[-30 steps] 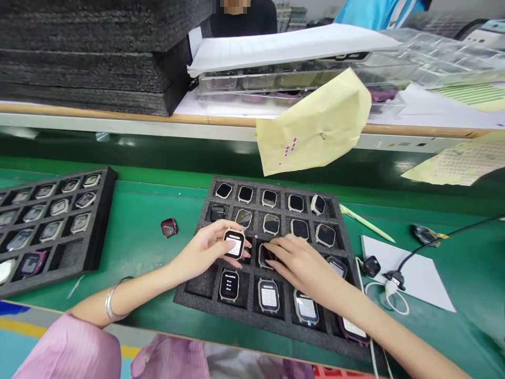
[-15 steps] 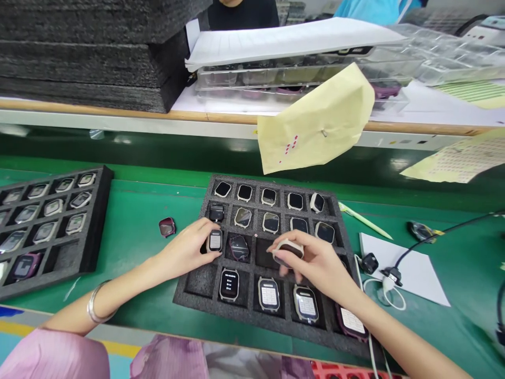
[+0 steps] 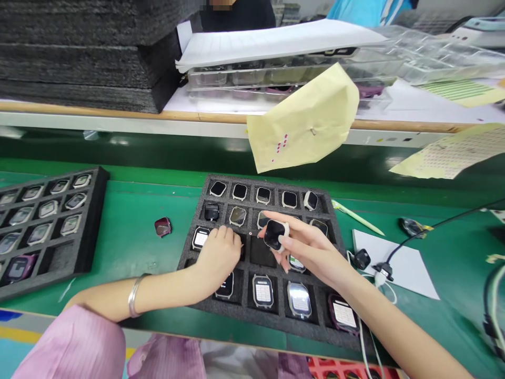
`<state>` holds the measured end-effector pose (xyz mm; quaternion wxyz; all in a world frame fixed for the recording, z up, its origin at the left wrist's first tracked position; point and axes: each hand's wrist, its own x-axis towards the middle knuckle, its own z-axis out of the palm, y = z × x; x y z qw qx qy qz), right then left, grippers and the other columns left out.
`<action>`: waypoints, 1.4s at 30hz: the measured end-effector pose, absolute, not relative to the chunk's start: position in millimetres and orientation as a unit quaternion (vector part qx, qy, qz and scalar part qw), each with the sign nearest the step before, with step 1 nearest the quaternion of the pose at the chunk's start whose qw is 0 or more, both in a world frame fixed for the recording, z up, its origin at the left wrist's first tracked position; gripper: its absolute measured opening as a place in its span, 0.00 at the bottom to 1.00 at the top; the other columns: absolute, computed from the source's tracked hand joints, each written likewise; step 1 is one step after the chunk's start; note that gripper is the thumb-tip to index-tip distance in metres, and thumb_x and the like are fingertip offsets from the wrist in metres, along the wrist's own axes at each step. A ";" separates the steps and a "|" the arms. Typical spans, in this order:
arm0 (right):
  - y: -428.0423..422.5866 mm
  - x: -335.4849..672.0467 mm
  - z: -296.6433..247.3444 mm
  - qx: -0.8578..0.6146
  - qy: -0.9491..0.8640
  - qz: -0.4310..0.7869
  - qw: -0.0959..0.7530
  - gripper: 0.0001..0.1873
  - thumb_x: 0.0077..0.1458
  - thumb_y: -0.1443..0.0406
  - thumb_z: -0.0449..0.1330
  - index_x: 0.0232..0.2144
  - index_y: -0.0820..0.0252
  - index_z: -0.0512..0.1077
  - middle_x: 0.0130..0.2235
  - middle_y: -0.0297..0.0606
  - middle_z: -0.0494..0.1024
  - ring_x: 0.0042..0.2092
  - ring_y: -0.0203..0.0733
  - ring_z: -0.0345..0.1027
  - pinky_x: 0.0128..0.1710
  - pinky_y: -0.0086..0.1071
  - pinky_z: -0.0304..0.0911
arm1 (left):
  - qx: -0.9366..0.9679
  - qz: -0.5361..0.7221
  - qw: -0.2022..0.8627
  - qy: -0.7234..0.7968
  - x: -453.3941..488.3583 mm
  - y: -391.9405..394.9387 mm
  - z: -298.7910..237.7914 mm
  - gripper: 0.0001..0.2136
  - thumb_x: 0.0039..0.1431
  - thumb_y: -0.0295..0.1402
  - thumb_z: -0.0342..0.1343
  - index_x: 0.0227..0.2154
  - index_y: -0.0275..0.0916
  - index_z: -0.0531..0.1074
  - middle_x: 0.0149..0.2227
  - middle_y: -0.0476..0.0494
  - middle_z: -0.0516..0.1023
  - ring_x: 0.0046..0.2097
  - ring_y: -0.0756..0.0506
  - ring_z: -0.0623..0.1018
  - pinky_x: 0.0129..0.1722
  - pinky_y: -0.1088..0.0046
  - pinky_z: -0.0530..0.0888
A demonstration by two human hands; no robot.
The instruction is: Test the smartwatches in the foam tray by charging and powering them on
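Left hand (image 3: pixel 221 253) curls palm-down while right hand (image 3: pixel 310 241) pinches.

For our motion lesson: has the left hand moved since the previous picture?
Yes: against the central foam tray, the left hand has moved right.

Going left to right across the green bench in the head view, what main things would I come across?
Left-hand foam tray, loose maroon smartwatch, left hand, right hand holding a dark-screened smartwatch, pale green pen, cables at the right edge.
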<state>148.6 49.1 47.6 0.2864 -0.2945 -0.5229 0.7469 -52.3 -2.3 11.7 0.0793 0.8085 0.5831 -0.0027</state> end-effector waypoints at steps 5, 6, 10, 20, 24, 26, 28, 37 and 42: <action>53.8 149.3 50.7 -0.260 -0.504 0.772 0.288 0.24 0.59 0.64 0.63 0.57 0.53 0.67 0.42 0.42 0.79 0.27 0.35 0.73 0.23 0.26 0.72 | 0.798 0.042 0.132 0.586 -55.9 5.2 10.4 0.07 0.59 0.29 0.57 0.38 0.30 0.73 0.37 0.35 0.76 0.38 0.40 0.76 0.37 0.64 0.73; 54.1 149.7 50.4 -0.252 -0.497 0.779 0.288 0.25 0.59 0.64 0.63 0.58 0.53 0.66 0.42 0.43 0.79 0.28 0.37 0.75 0.23 0.27 0.72 | 0.791 0.076 0.180 0.579 -60.7 6.5 10.8 0.08 0.58 0.32 0.59 0.38 0.33 0.73 0.36 0.39 0.76 0.37 0.42 0.76 0.36 0.67 0.74; 53.9 149.3 47.3 -0.221 -0.463 0.806 0.295 0.18 0.60 0.64 0.63 0.52 0.54 0.68 0.42 0.43 0.80 0.30 0.40 0.77 0.24 0.27 0.73 | 0.649 0.316 0.459 0.518 -71.9 10.5 10.6 0.06 0.54 0.33 0.63 0.32 0.37 0.76 0.36 0.44 0.75 0.38 0.46 0.77 0.38 0.70 0.75; 55.0 147.7 43.4 -0.214 -0.430 0.813 0.330 0.18 0.59 0.65 0.63 0.52 0.57 0.70 0.42 0.44 0.80 0.27 0.36 0.75 0.22 0.25 0.71 | 0.345 0.498 0.671 0.427 -59.3 22.6 41.0 0.17 0.57 0.39 0.60 0.46 0.36 0.73 0.28 0.49 0.74 0.29 0.51 0.75 0.30 0.75 0.72; 49.8 145.1 41.9 -0.212 -0.410 0.826 0.323 0.21 0.56 0.65 0.65 0.52 0.59 0.70 0.39 0.42 0.80 0.27 0.38 0.76 0.22 0.26 0.71 | 0.415 0.421 0.646 0.482 -57.2 8.4 34.1 0.19 0.57 0.37 0.60 0.50 0.37 0.68 0.22 0.56 0.67 0.21 0.54 0.66 0.23 0.79 0.64; 46.5 144.6 39.6 -0.205 -0.398 0.841 0.303 0.23 0.54 0.64 0.67 0.52 0.60 0.70 0.39 0.42 0.80 0.28 0.38 0.76 0.24 0.26 0.71 | 0.444 0.397 0.620 0.510 -58.5 0.4 29.2 0.18 0.59 0.39 0.58 0.50 0.39 0.67 0.19 0.58 0.63 0.18 0.55 0.61 0.20 0.80 0.59; 46.0 146.3 35.2 -0.190 -0.394 0.855 0.279 0.26 0.53 0.63 0.68 0.53 0.61 0.69 0.39 0.41 0.78 0.29 0.39 0.76 0.26 0.28 0.72 | 0.476 0.357 0.595 0.540 -60.5 -3.5 24.5 0.19 0.58 0.41 0.58 0.50 0.41 0.67 0.17 0.59 0.61 0.17 0.55 0.59 0.19 0.80 0.57; 47.2 152.8 26.1 -0.181 -0.399 0.852 0.286 0.28 0.54 0.62 0.67 0.56 0.61 0.68 0.37 0.39 0.78 0.29 0.38 0.76 0.27 0.28 0.72 | 0.532 0.368 0.533 0.546 -54.5 -3.3 19.9 0.22 0.53 0.41 0.61 0.50 0.44 0.65 0.31 0.51 0.72 0.23 0.50 0.68 0.22 0.75 0.69; 50.0 147.9 26.3 -0.189 -0.406 0.837 0.313 0.23 0.55 0.64 0.66 0.53 0.60 0.71 0.32 0.37 0.79 0.27 0.39 0.76 0.23 0.27 0.72 | 0.586 0.382 0.500 0.512 -49.7 -2.1 25.1 0.17 0.60 0.33 0.54 0.52 0.43 0.63 0.43 0.45 0.74 0.31 0.49 0.73 0.29 0.75 0.71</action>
